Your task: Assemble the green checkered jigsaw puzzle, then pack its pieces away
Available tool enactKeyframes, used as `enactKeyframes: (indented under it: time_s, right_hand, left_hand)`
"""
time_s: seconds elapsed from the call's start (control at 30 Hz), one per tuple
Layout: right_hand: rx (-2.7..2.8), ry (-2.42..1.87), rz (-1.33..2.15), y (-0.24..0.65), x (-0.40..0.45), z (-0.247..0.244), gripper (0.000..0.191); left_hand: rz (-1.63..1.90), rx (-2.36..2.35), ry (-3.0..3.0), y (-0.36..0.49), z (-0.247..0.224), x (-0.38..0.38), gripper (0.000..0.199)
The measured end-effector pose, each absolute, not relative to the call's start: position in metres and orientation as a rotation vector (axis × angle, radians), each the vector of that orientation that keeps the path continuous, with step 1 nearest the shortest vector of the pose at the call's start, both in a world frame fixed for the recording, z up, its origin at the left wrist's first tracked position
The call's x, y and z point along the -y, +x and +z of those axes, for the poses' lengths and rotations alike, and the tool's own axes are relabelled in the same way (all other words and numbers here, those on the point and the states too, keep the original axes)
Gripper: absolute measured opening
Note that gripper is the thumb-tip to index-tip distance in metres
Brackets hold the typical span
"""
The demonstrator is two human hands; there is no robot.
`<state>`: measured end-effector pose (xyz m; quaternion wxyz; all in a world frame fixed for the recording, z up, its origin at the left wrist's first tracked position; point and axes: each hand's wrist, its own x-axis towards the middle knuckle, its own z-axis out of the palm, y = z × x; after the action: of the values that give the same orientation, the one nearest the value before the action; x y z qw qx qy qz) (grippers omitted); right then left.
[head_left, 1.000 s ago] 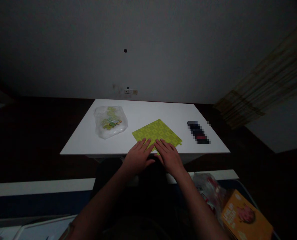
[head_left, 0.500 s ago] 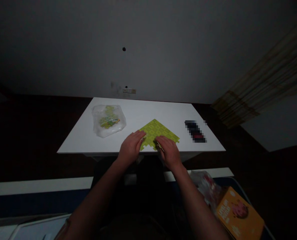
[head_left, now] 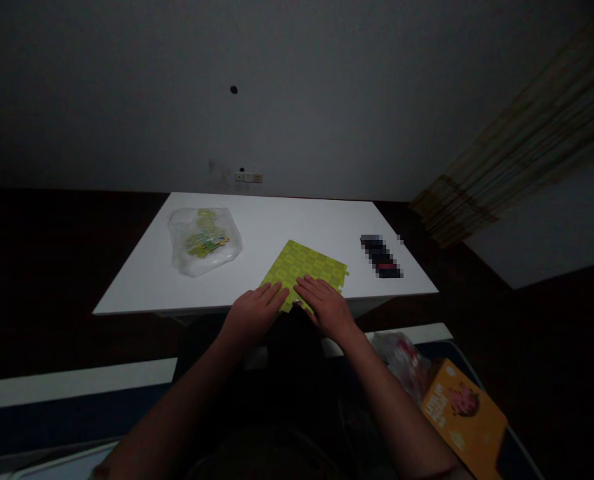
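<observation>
A lime-green interlocking foam mat (head_left: 301, 263) lies near the front edge of the white bench (head_left: 271, 230), with the left hand (head_left: 254, 312) and right hand (head_left: 327, 308) resting on it, their fingers (head_left: 277, 292) open and flat, gripping nothing. A clear plastic bag (head_left: 204, 240) of green pieces lies to its left.

A lime-green interlocking mat (head_left: 301, 267) lies flat on the table; square-patterned; jigsaw-toothed edges.
</observation>
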<state>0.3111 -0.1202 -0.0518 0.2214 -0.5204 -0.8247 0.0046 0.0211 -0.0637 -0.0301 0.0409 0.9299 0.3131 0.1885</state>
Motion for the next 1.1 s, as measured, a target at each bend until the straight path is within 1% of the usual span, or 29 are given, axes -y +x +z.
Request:
enactKeyframes:
  time_s: [0.13, 0.23, 0.33, 0.43, 0.57, 0.7, 0.83, 0.87, 1.0, 1.1]
  right_hand:
    - [2.281, -1.335, 0.014, 0.326, 0.117, -0.061, 0.049]
    - [2.259, -1.303, 0.02, 0.329, 0.116, -0.065, 0.052]
    - [2.184, -1.287, 0.053, 0.328, 0.115, -0.066, 0.053]
    - [2.019, -1.296, 0.096, 0.323, 0.113, -0.064, 0.05]
    - [1.863, -1.368, 0.122, 0.305, 0.107, -0.061, 0.049]
    - [1.994, -1.409, 0.092, 0.289, 0.104, -0.061, 0.051]
    - [2.112, -1.423, 0.081, 0.291, 0.108, -0.057, 0.053]
    - [2.138, -1.418, 0.084, 0.292, 0.11, -0.055, 0.054]
    - [2.23, -1.411, 0.06, 0.297, 0.113, -0.049, 0.055]
    - [2.263, -1.435, 0.029, 0.298, 0.112, -0.05, 0.053]
  left_hand:
    - [0.681, -1.084, 2.514, 0.023, -0.023, 0.064, 0.044]
    - [0.843, -1.179, 2.246, 0.021, -0.019, 0.054, 0.048]
    - [0.933, -1.141, 2.31, 0.014, -0.024, 0.043, 0.051]
    - [0.757, -1.054, 2.584, 0.008, -0.034, 0.041, 0.056]
    - [0.537, -1.023, 2.799, 0.009, -0.045, 0.053, 0.06]
    - [0.446, -0.979, 2.91, 0.012, -0.049, 0.064, 0.065]
    - [0.433, -0.941, 2.984, 0.012, -0.05, 0.066, 0.082]
    - [0.454, -0.931, 3.004, 0.012, -0.051, 0.065, 0.081]
    - [0.616, -0.892, 3.054, 0.01, -0.055, 0.056, 0.058]
    - [0.71, -0.835, 3.02, 0.008, -0.056, 0.048, 0.06]
